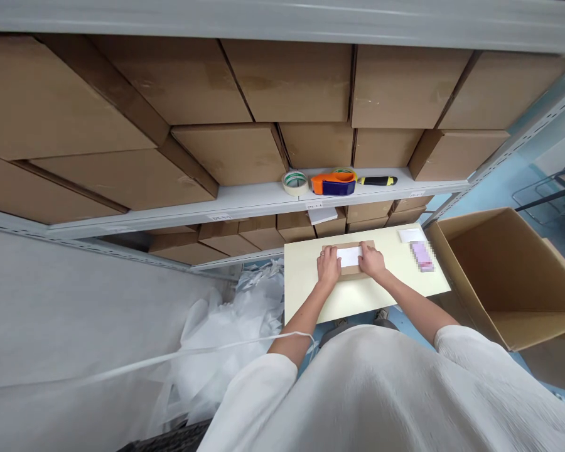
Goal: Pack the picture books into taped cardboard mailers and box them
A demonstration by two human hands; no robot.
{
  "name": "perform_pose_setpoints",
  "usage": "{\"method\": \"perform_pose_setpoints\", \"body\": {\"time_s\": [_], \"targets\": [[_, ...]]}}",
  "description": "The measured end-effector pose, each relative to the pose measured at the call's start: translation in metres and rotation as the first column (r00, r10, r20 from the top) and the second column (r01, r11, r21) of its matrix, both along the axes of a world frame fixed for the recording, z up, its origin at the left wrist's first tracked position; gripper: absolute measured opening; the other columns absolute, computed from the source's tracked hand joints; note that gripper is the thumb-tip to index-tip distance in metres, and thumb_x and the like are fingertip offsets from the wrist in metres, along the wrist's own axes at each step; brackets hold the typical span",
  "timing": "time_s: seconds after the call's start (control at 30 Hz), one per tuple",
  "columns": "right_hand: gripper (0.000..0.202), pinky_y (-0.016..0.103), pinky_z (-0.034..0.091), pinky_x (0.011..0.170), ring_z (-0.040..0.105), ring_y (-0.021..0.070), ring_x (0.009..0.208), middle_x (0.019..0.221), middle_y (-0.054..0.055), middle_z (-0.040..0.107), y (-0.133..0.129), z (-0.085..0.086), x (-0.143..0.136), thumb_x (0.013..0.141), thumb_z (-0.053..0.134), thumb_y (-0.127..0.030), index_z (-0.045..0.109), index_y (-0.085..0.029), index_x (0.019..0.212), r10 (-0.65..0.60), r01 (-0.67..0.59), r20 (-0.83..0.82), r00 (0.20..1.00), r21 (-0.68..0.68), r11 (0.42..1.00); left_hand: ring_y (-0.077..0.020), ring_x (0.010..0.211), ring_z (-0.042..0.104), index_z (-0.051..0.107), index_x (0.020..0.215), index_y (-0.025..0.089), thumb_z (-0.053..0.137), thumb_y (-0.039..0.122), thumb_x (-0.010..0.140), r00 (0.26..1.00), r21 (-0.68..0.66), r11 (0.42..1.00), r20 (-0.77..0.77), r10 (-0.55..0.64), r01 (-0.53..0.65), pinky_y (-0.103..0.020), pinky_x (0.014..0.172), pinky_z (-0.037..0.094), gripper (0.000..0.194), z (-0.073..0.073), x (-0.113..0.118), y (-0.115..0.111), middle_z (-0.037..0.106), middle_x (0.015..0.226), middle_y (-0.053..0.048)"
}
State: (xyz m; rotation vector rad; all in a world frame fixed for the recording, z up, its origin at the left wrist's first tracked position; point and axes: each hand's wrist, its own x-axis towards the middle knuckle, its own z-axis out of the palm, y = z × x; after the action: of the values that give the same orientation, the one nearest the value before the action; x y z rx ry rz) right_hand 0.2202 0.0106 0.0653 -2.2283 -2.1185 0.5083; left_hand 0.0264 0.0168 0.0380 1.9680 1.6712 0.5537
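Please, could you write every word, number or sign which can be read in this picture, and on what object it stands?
No text can be read with certainty.
Labels on the shelf edge: marked, too small to read.
Tape roll: too small to read.
Pink item: pixelated, unreadable.
White paper between the hands: no legible text.

Head-worn camera, looking forward and down over hands (pixel 346 263).
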Motion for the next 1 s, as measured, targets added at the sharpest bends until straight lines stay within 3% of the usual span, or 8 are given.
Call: {"method": "perform_pose_setpoints", "body": {"time_s": [0.07, 0.2, 0.3, 0.4, 0.67, 0.8, 0.9, 1.0], "targets": [[0.049, 0.048, 0.045, 0.104, 0.055, 0.0386, 0.129, 0.139, 0.023, 0.064, -0.003, -0.001, 0.0, 0.101, 0.049, -0.025, 0.054, -0.015, 0.149, 0.04, -0.043, 0.04, 0.998, 0.066, 0.997, -0.0415, 0.141, 0.051, 0.062, 0.138, 0.02, 0.053, 0.018, 0.1, 0.999, 0.034, 0.999, -0.022, -0.03, 0.031, -0.058, 0.117, 0.041, 0.04, 0.0, -0.003, -0.001, 0.053, 0.156, -0.02], [0.05, 0.051, 0.037, 0.118, 0.047, 0.0366, 0.142, 0.157, 0.021, 0.054, -0.013, -0.013, 0.001, 0.107, 0.04, -0.028, 0.057, -0.015, 0.152, 0.276, -0.273, -0.007, 0.961, 0.112, 0.955, -0.0343, 0.152, 0.047, 0.064, 0.142, 0.023, 0.047, 0.015, 0.101, 0.963, 0.078, 0.961, 0.027, -0.269, 0.267, -0.055, 0.128, 0.034, 0.046, -0.009, -0.011, -0.005, 0.058, 0.157, -0.016], [0.065, 0.053, 0.025, 0.129, 0.031, 0.0356, 0.16, 0.174, 0.018, 0.037, -0.02, -0.028, 0.002, 0.111, 0.034, -0.045, 0.038, -0.016, 0.169, 0.405, -0.4, -0.048, 0.913, 0.084, 0.913, -0.0306, 0.16, 0.04, 0.058, 0.154, 0.021, 0.045, 0.02, 0.103, 0.931, 0.051, 0.931, 0.027, -0.364, 0.362, -0.052, 0.135, 0.024, 0.052, -0.019, -0.015, -0.009, 0.053, 0.165, -0.015], [0.082, 0.054, 0.014, 0.135, 0.013, 0.0341, 0.169, 0.181, 0.018, 0.021, -0.025, -0.039, 0.003, 0.11, 0.031, -0.058, 0.02, -0.011, 0.176, 0.458, -0.456, -0.034, 0.889, 0.036, 0.889, -0.0286, 0.166, 0.029, 0.045, 0.165, 0.018, 0.041, 0.027, 0.106, 0.92, 0.001, 0.921, -0.032, -0.39, 0.39, -0.05, 0.138, 0.014, 0.06, -0.024, -0.017, -0.012, 0.042, 0.174, -0.014], [0.093, 0.06, 0.002, 0.135, 0.005, 0.0344, 0.171, 0.183, 0.019, 0.008, -0.031, -0.045, 0.004, 0.107, 0.03, -0.07, 0.004, -0.014, 0.178, 0.321, -0.32, 0.041, 0.946, -0.019, 0.947, -0.031, 0.17, 0.014, 0.018, 0.177, 0.02, 0.043, 0.035, 0.106, 0.928, -0.089, 0.937, -0.135, -0.348, 0.339, -0.06, 0.137, -0.002, 0.077, -0.02, -0.018, -0.016, 0.032, 0.179, -0.014], [0.093, 0.068, 0.002, 0.132, 0.0, 0.0399, 0.17, 0.183, 0.021, 0.002, -0.031, -0.043, 0.014, 0.106, 0.03, -0.071, 0.009, -0.015, 0.178, 0.149, -0.145, 0.08, 0.986, -0.05, 0.988, -0.037, 0.171, 0.002, 0.018, 0.176, 0.014, 0.047, 0.047, 0.105, 0.957, -0.122, 0.968, -0.165, -0.238, 0.22, -0.064, 0.135, -0.004, 0.083, -0.021, -0.019, -0.018, 0.016, 0.182, -0.02], [0.089, 0.07, 0.012, 0.129, 0.006, 0.0435, 0.168, 0.184, 0.019, -0.003, -0.028, -0.035, 0.026, 0.106, 0.034, -0.07, 0.014, -0.02, 0.177, 0.053, -0.05, 0.057, 0.997, -0.055, 0.997, -0.0435, 0.17, -0.002, 0.021, 0.175, 0.016, 0.055, 0.059, 0.101, 0.973, -0.14, 0.98, -0.165, -0.164, 0.142, -0.069, 0.133, 0.003, 0.092, -0.017, -0.026, -0.013, 0.005, 0.183, -0.021], [0.101, 0.071, 0.013, 0.128, 0.004, 0.0444, 0.168, 0.183, 0.018, -0.011, -0.017, -0.027, 0.037, 0.099, 0.05, -0.075, 0.01, -0.025, 0.178, 0.109, -0.107, 0.015, 0.994, -0.098, 0.989, -0.0466, 0.169, -0.006, 0.024, 0.174, 0.022, 0.076, 0.069, 0.084, 0.95, -0.144, 0.963, -0.185, -0.252, 0.227, -0.07, 0.132, 0.002, 0.114, -0.009, -0.03, 0.003, 0.004, 0.184, -0.02]]}}
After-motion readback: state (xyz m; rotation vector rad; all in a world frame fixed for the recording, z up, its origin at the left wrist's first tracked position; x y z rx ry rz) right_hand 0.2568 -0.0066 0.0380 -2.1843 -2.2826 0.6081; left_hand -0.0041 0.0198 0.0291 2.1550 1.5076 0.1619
